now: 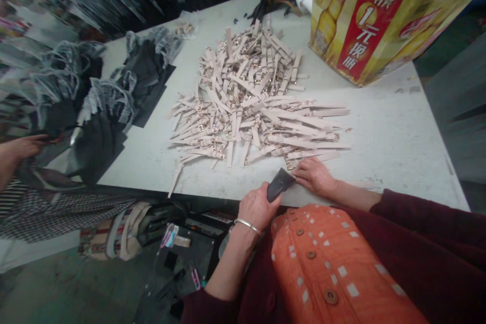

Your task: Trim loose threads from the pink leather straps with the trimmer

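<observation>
My left hand (258, 207), with a bangle at the wrist, is closed around a dark grey, blocky handheld object (280, 185) at the table's near edge. The far end of this object points at the fingertips of my right hand (314, 177). Those fingers are pressed together low over the tabletop; whatever they pinch is hidden. Just beyond them lies the near side of a large heap of pale pink straps (243, 86) with small gold-coloured buckles. One loose strap (174, 180) sticks out toward the front edge at the left.
A yellow and red carton (364, 20) stands at the table's back right. Dark pieces with clear plastic-wrapped handles (102, 126) lie on the left. A co-worker's hand (28, 148) is at the far left. Below the edge, a dark shelf (197, 248) holds small tools.
</observation>
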Demonstrator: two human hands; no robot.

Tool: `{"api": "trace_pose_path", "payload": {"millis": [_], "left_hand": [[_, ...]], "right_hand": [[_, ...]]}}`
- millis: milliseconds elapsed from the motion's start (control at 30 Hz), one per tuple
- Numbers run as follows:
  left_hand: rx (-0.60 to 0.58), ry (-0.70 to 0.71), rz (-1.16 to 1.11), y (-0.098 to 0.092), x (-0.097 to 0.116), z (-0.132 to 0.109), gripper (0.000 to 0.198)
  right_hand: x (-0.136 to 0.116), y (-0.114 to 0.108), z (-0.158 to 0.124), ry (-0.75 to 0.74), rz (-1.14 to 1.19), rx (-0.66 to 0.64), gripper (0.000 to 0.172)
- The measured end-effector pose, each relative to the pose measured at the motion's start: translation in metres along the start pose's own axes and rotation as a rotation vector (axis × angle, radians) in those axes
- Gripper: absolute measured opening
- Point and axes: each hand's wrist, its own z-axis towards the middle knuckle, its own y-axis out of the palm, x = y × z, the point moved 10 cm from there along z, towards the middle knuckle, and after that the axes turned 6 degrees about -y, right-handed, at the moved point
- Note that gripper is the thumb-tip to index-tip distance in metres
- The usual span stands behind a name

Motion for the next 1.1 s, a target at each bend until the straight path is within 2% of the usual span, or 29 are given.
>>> {"api": "trace_pose_path", "payload": {"millis": [100, 300, 433, 533, 700, 800, 967, 1100], "left_hand": [[0.023, 0.014, 0.011, -0.005, 0.003, 0.007, 0.039], [0.053, -0.045, 0.075, -0.021, -0.01, 0.009, 0.04], [0.025, 0.069, 0.055, -0.011, 0.007, 0.0, 0.04], [0.015, 0.124, 0.05, -0.003, 0.012, 0.005, 0.038], [0.056, 0.087, 0.067, -0.009, -0.015, 0.021, 0.038], [0.06, 0.08, 0.061, -0.013, -0.028, 0.021, 0.037], [0.057, 0.175, 0.038, -0.009, -0.012, 0.013, 0.039], [0.052, 0.212, 0.042, -0.003, -0.005, 0.018, 0.041]], "right_hand": [[0.001, 0.0, -0.001, -0.007, -0.002, 0.017, 0.018], [0.0, -0.001, 0.0, -0.002, -0.026, 0.013, 0.02], [-0.001, -0.003, 0.001, 0.011, -0.025, 0.007, 0.02], [0.0, -0.002, 0.0, 0.012, -0.032, 0.003, 0.02], [0.002, 0.0, -0.001, 0.015, -0.056, 0.013, 0.023], [0.001, -0.001, 0.0, 0.049, -0.071, 0.003, 0.023], [0.0, -0.003, 0.003, 0.127, -0.099, -0.032, 0.021], [0.0, 0.001, 0.004, 0.158, -0.116, -0.092, 0.02]]}}
